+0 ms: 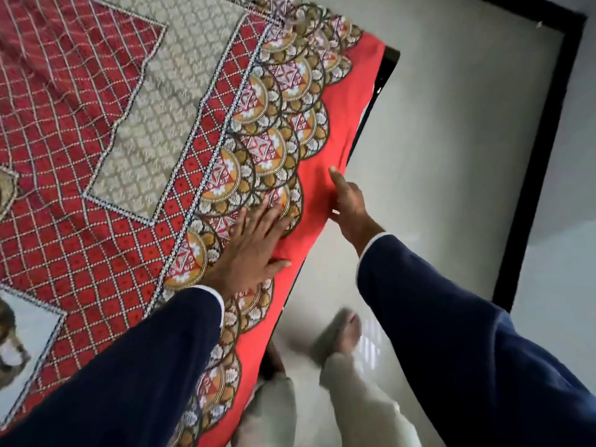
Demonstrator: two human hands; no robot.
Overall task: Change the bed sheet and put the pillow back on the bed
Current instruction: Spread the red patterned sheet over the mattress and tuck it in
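Left hand [254, 246] flat on bed sheet [338, 130] — right hand [350, 204] at its edge.

left hand [254, 243] flat on red bed sheet [106, 175], right hand [350, 204] at its edge.

floor [451, 156]: pale glossy tile | black border strip [548, 150] at rt
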